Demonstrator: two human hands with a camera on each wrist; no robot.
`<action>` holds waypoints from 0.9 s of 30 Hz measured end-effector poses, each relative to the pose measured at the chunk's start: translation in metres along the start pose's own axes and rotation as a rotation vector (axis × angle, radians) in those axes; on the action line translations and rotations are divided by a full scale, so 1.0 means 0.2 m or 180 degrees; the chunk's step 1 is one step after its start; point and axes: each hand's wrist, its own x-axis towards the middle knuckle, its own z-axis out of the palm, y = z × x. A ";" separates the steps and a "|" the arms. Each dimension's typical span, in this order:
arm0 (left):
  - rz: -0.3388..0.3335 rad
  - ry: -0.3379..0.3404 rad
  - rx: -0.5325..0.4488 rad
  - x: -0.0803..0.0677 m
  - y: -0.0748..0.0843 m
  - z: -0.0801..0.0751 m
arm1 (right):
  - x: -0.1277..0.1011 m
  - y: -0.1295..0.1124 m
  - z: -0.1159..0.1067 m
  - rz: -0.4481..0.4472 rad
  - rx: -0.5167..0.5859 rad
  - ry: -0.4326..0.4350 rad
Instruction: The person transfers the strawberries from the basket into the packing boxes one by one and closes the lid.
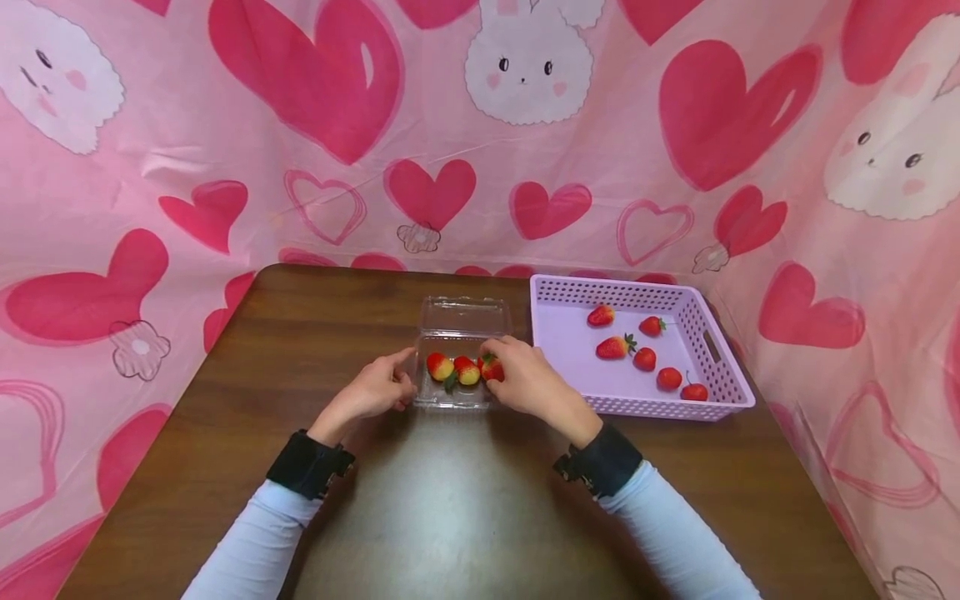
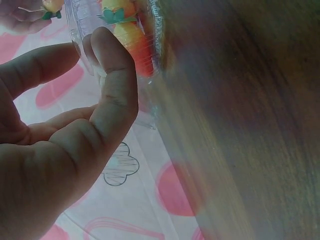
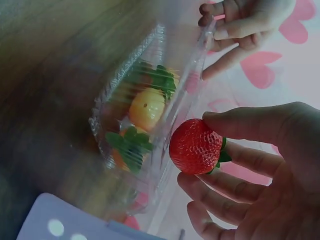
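A clear plastic clamshell box (image 1: 455,398) lies on the table, its lid (image 1: 465,316) folded back away from me. Inside it are two red-and-yellow strawberries (image 1: 439,367) with green leaves. My left hand (image 1: 372,387) is at the box's left side; in the left wrist view its thumb and index finger pinch the clear rim (image 2: 74,30). Over the right end of the box, my right hand (image 1: 528,382) holds a red strawberry (image 3: 195,146) between thumb and fingers, its leaves toward the palm. In the head view the fingers partly cover that strawberry.
To the right of the box stands a lilac perforated basket (image 1: 630,292), with strawberries (image 1: 613,347) and small round red fruits (image 1: 669,379) spread on its bottom. A pink heart-and-rabbit cloth (image 1: 442,100) hangs behind and beside the brown wooden table (image 1: 450,517).
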 end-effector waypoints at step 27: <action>-0.0016 -0.0018 0.0019 0.01 0.00 -0.01 | 0.08 0.00 0.08 -0.0273 -0.0356 -0.0572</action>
